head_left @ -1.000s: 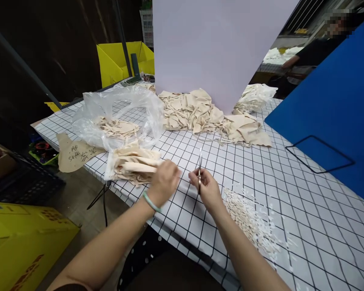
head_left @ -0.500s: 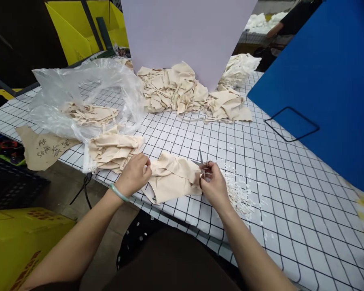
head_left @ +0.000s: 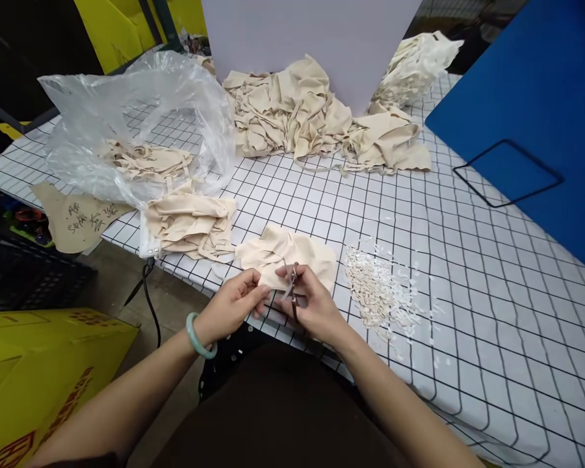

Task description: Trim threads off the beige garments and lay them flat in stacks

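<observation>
A beige fabric piece (head_left: 297,250) that looks like a garment lies at the table's front edge. My left hand (head_left: 234,304), with a pale green bangle on its wrist, pinches its near edge. In my right hand (head_left: 312,304) is a small pair of scissors (head_left: 294,279), fingers closed round the handles, blades close to the fabric edge by the left fingertips. Whether the blades touch the cloth I cannot make out. A stack of similar beige pieces (head_left: 192,221) lies just left of the fabric. Right of my right hand are scattered small pale scraps (head_left: 375,286).
A clear plastic bag (head_left: 82,107) with beige pieces inside lies at left. A heap of beige fabric (head_left: 292,117) leans by a pale board (head_left: 307,39). The blue panel (head_left: 526,97) stands at right, a yellow box (head_left: 43,377) at lower left. Checked cloth (head_left: 468,273) covers the table.
My left hand has gone from above the fabric to pinching its near edge. My right hand with the scissors has moved left and nearer to me. The view has tilted downward.
</observation>
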The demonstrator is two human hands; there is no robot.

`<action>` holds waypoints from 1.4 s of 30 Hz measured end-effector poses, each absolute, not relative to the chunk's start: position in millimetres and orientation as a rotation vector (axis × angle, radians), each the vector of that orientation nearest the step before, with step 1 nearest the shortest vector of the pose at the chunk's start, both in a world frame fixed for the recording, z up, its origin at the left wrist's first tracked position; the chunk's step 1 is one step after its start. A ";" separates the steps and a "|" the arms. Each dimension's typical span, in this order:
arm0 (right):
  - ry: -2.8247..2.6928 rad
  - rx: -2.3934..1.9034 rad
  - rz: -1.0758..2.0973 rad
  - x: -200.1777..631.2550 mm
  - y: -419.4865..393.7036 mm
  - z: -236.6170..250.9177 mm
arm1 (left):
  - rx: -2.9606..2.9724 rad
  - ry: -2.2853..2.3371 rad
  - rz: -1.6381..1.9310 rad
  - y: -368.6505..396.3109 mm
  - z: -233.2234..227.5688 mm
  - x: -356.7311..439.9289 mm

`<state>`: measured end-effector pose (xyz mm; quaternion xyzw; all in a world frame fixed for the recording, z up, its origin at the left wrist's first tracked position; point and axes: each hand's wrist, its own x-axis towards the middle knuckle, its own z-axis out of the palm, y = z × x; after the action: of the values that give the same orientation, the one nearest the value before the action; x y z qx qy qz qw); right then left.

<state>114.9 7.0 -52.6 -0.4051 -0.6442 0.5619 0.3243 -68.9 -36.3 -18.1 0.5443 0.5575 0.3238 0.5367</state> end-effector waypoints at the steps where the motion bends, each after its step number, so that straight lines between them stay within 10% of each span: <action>1: -1.656 -1.016 1.519 111.8 6.9 -54.7 | 1.134 1.253 0.777 -34.6 -15.2 -68.4; 20: -1.120 -0.911 1.757 83.0 2.5 -30.1 | 1.372 1.156 1.286 2.0 9.6 -33.6; 29: -1.854 -1.461 0.877 187.9 -13.5 -18.5 | 1.516 1.088 1.192 -1.2 -6.6 6.6; 42: -1.954 -1.401 0.692 216.5 -29.1 -22.1 | 1.685 1.001 1.061 0.7 -9.7 35.6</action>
<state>216.5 -29.1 -22.1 -0.5316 -0.7414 0.2624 0.3145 35.6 0.7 -9.7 0.6786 0.4032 0.4272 0.4410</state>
